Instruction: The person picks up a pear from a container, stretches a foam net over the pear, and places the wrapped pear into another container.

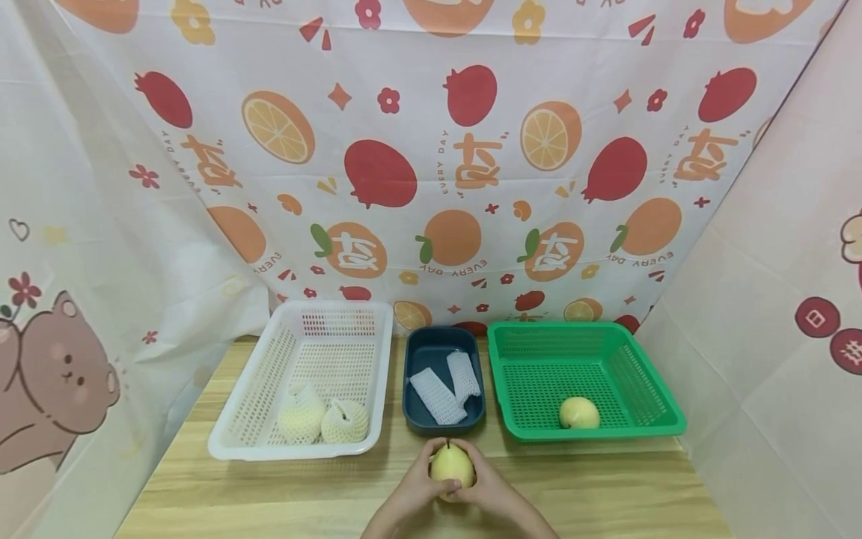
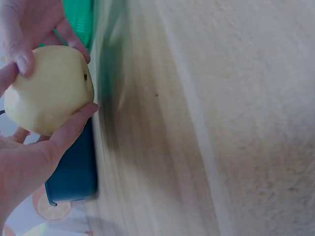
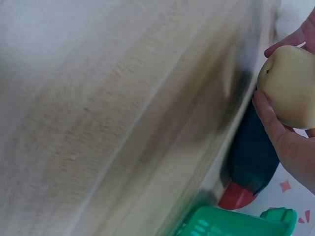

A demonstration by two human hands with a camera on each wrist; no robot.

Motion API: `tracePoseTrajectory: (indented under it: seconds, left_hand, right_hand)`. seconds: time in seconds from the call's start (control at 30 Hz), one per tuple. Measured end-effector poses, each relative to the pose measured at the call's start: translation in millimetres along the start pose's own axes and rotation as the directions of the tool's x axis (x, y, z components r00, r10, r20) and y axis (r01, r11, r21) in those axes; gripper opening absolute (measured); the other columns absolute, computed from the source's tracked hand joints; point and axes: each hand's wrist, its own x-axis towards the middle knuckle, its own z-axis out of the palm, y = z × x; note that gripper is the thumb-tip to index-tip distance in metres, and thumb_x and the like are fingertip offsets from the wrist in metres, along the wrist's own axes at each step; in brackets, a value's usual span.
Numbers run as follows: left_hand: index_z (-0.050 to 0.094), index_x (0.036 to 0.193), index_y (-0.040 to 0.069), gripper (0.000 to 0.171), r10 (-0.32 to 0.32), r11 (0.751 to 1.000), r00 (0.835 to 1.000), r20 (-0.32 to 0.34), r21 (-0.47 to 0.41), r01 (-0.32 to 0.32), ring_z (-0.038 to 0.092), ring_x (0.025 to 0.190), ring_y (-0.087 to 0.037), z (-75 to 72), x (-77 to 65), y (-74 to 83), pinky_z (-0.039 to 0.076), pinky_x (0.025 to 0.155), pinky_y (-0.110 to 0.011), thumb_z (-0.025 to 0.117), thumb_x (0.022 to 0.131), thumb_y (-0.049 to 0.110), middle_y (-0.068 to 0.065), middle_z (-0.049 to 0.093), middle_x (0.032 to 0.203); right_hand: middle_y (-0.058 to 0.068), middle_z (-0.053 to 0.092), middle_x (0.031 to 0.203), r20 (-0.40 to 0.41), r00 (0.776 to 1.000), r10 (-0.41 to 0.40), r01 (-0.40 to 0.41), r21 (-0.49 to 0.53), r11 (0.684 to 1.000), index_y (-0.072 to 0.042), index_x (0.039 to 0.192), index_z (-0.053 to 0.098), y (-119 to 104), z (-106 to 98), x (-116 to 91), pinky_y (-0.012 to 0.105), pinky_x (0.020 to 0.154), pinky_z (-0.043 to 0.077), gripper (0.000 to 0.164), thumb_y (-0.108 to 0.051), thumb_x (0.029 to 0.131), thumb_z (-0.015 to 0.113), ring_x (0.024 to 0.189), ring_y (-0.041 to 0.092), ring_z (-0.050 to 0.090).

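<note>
A yellow pear (image 1: 453, 466) with its dark stem up is held between both hands just in front of the dark blue tray. The left hand (image 1: 419, 483) grips its left side and the right hand (image 1: 486, 483) its right, thumbs on the near face. In the left wrist view the pear (image 2: 51, 88) shows its dark blossom end, with the left hand's fingers along its underside. From the right wrist view, the right hand (image 3: 290, 145) curves round the pear (image 3: 290, 86) above the wooden table.
The dark blue tray (image 1: 411, 419) holds two white foam net sleeves (image 1: 438, 395). At left, a white basket (image 1: 232, 434) contains two pears in foam nets (image 1: 345, 423). The green basket (image 1: 663, 382) at right has one bare pear (image 1: 579, 413). Printed cloth (image 1: 417, 90) hangs behind.
</note>
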Motion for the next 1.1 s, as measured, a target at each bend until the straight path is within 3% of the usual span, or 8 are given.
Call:
tracePoseTrajectory:
  seconds: [0.27, 0.47, 0.67, 0.8, 0.97, 1.1]
  left_hand:
    - [0.039, 0.123, -0.008, 0.064, 0.060, 0.991, 0.997, -0.043, 0.120, -0.054, 0.045, 0.106, -0.035, 6.7, 1.1, -5.5, 0.041, 0.082, -0.042, 0.074, 0.070, 0.001, -0.023, 0.043, 0.121]
    - [0.037, 0.123, -0.009, 0.067, 0.043, 0.991, 0.997, -0.058, 0.131, -0.035, 0.048, 0.100, -0.032, 8.8, 3.8, -11.1, 0.043, 0.077, -0.040, 0.073, 0.068, -0.001, -0.024, 0.046, 0.118]
    - [0.035, 0.127, -0.011, 0.071, 0.024, 0.990, 0.998, -0.066, 0.140, -0.014, 0.047, 0.099, -0.031, 8.8, 2.7, -11.0, 0.042, 0.077, -0.040, 0.073, 0.068, 0.000, -0.023, 0.045, 0.118]
    - [0.034, 0.127, -0.012, 0.073, 0.029, 0.989, 0.997, -0.078, 0.146, -0.017, 0.046, 0.101, -0.033, 9.2, 0.8, -10.0, 0.041, 0.081, -0.043, 0.074, 0.067, -0.001, -0.024, 0.044, 0.119]
    - [0.032, 0.129, -0.015, 0.079, 0.034, 0.976, 0.996, -0.082, 0.217, -0.016, 0.043, 0.108, -0.041, 9.4, -2.4, -10.8, 0.037, 0.087, -0.053, 0.075, 0.066, 0.003, -0.030, 0.040, 0.123]
    - [0.030, 0.131, -0.016, 0.082, 0.023, 0.969, 0.996, -0.086, 0.247, -0.001, 0.042, 0.108, -0.041, 9.7, -4.6, -10.8, 0.037, 0.085, -0.054, 0.074, 0.065, 0.005, -0.032, 0.036, 0.125]
  right_hand:
    - [0.011, 0.042, 0.124, -0.031, 0.999, 0.017, -0.017, -0.030, 0.999, -0.012, 0.131, 0.037, 8.4, 6.5, -0.8, 0.032, 0.076, 0.044, 0.076, -0.011, 0.068, 0.080, 0.099, 0.023, 0.049]
    - [0.009, 0.044, 0.121, -0.041, 0.999, -0.023, 0.017, -0.133, 0.991, -0.014, 0.131, 0.036, 11.8, 7.1, -0.7, 0.031, 0.075, 0.044, 0.078, -0.014, 0.067, 0.080, 0.097, 0.020, 0.050]
    - [0.008, 0.045, 0.119, -0.032, 0.999, -0.005, -0.002, -0.209, 0.978, -0.020, 0.130, 0.034, 11.7, 9.4, -0.7, 0.029, 0.070, 0.043, 0.078, -0.011, 0.067, 0.079, 0.091, 0.017, 0.050]
    - [0.008, 0.045, 0.120, -0.037, 0.999, -0.006, -0.003, -0.238, 0.971, -0.021, 0.130, 0.034, 11.5, 11.5, 0.0, 0.031, 0.073, 0.043, 0.079, -0.010, 0.066, 0.079, 0.094, 0.018, 0.050]
    - [0.008, 0.044, 0.124, -0.032, 0.999, -0.038, 0.027, -0.284, 0.958, -0.021, 0.131, 0.034, 15.4, 14.4, 1.4, 0.035, 0.080, 0.043, 0.081, -0.012, 0.065, 0.080, 0.103, 0.020, 0.048]
    - [0.005, 0.043, 0.126, -0.015, 0.999, -0.049, 0.042, -0.285, 0.957, -0.021, 0.132, 0.034, 19.3, 16.3, 3.3, 0.036, 0.085, 0.042, 0.083, -0.011, 0.064, 0.080, 0.108, 0.018, 0.046]
